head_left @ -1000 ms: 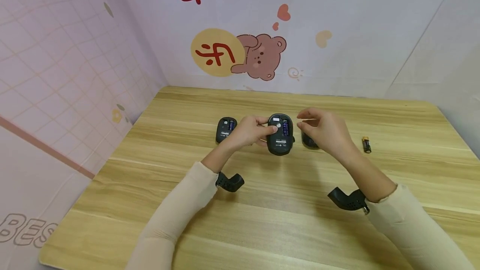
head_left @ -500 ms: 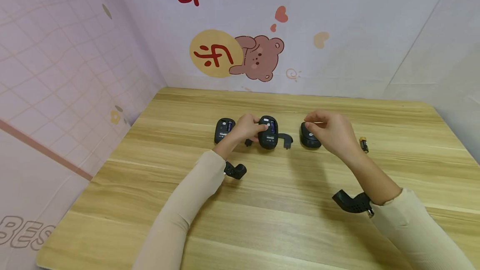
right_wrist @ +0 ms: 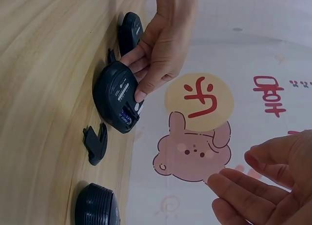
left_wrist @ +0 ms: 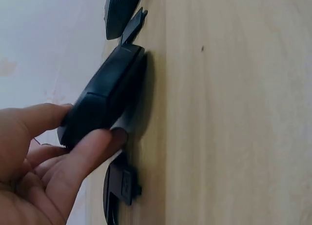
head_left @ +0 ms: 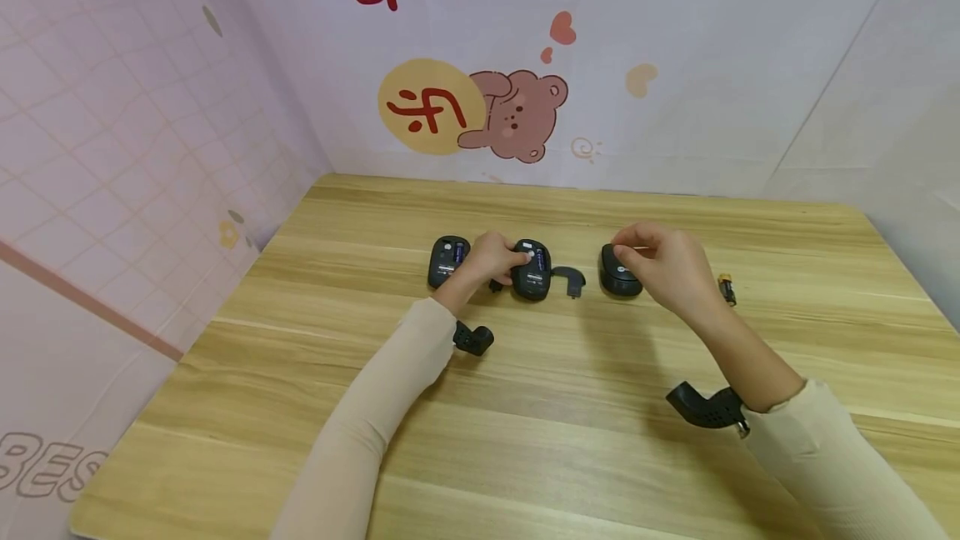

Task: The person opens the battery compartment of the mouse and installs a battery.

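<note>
My left hand [head_left: 491,261] grips the side of a black computer mouse [head_left: 531,283], thumb on its upturned underside and fingers beneath. In the right wrist view the open battery slot shows a dark purple battery [right_wrist: 126,116] inside. Seen from the left wrist, the mouse body [left_wrist: 100,98] tilts just above the table, with a shadow under it. My right hand [head_left: 667,265] holds nothing; its fingers are loosely bent, above and beside another mouse [head_left: 619,273] that stands upright. Between these mice lies a curved black battery cover [head_left: 573,280].
A third mouse [head_left: 444,261] lies upside down left of my left hand, its battery slot open with a battery inside. A second battery cover [left_wrist: 126,183] lies partly behind that hand. One loose battery [head_left: 727,289] rests on the wooden table [head_left: 570,440] at the right.
My left hand has lowered the mouse toward the table and moved it slightly left, uncovering the battery cover. My right hand has shifted slightly right, away from the held mouse.
</note>
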A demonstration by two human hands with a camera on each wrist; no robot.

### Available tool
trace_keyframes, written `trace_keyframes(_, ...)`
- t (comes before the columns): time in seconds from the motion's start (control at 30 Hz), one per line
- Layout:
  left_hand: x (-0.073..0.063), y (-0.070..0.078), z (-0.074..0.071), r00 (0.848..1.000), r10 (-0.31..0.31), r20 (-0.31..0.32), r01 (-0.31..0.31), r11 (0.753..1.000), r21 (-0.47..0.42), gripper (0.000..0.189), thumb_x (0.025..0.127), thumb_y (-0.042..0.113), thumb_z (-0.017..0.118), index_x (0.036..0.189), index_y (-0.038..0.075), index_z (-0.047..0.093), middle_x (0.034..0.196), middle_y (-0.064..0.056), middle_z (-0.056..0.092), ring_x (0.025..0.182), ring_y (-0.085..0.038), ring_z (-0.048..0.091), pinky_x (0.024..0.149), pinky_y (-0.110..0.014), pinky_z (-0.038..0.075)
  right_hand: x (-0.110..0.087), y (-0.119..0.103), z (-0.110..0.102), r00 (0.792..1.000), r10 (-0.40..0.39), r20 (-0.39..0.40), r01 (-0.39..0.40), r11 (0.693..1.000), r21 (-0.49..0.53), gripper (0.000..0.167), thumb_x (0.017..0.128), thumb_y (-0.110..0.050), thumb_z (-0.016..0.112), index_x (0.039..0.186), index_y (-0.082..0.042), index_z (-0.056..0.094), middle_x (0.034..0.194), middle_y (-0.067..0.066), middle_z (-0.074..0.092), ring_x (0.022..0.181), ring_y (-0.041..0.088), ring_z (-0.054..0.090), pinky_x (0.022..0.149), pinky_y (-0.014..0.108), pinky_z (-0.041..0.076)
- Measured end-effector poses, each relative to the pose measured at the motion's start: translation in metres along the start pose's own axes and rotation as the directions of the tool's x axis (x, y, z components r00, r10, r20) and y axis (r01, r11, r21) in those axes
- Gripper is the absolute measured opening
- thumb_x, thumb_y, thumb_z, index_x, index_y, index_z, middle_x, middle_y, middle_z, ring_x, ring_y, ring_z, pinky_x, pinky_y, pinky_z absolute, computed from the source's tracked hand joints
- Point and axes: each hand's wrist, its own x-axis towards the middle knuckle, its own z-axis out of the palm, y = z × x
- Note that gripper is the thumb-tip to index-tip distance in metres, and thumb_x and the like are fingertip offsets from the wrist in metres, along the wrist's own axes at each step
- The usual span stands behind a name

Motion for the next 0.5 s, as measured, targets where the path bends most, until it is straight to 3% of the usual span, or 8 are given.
trace_keyframes(0.13, -0.001, 0.002, 0.001, 0.999, 0.011, -0.049, -0.008, 0.998, 0.060, 0.044, 0.088, 0.021, 0.066, 0.125, 0.001, 0.056, 0.121, -0.017, 0.057, 0.059, -0.016, 0.066, 0.053, -0.024, 0.056, 0.001, 0.000, -0.001, 1.000, 0.018, 0.005, -0.018, 1.000, 0.005, 0.019, 0.094, -0.019, 0.056, 0.100, -0.004, 0.066, 0.100, 0.015, 0.067, 0.091, 0.035, 0.062, 0.072, 0.049, 0.052)
trace_keyframes(0.3, -0.006, 0.003, 0.002, 0.994, 0.051, -0.097, -0.036, 0.987, 0.154, 0.041, 0.088, 0.023, 0.065, 0.122, 0.002, 0.060, 0.115, -0.016, 0.061, 0.056, -0.014, 0.065, 0.049, -0.022, 0.053, 0.002, 0.001, -0.002, 1.000, 0.025, 0.005, -0.025, 1.000, 0.005, 0.020, 0.094, -0.020, 0.055, 0.100, -0.005, 0.067, 0.101, 0.015, 0.066, 0.092, 0.035, 0.062, 0.072, 0.049, 0.052)
trace_keyframes(0.37, -0.009, 0.004, 0.002, 0.991, 0.068, -0.114, -0.048, 0.984, 0.174, 0.038, 0.088, 0.022, 0.066, 0.119, 0.001, 0.062, 0.107, -0.015, 0.065, 0.053, -0.013, 0.063, 0.045, -0.020, 0.050, 0.002, 0.003, -0.002, 1.000, 0.029, 0.008, -0.029, 1.000, 0.003, 0.021, 0.094, -0.020, 0.055, 0.101, -0.005, 0.067, 0.102, 0.015, 0.066, 0.092, 0.035, 0.062, 0.073, 0.049, 0.052)
trace_keyframes(0.5, -0.012, 0.007, 0.003, 0.980, 0.112, -0.164, -0.069, 0.966, 0.249, 0.027, 0.088, 0.023, 0.065, 0.084, -0.004, 0.067, 0.069, -0.010, 0.063, 0.042, -0.009, 0.048, 0.037, -0.017, 0.033, 0.006, 0.013, -0.003, 0.999, 0.034, 0.024, -0.034, 0.999, -0.009, 0.022, 0.095, -0.021, 0.054, 0.103, -0.004, 0.066, 0.103, 0.016, 0.066, 0.092, 0.037, 0.062, 0.070, 0.049, 0.052)
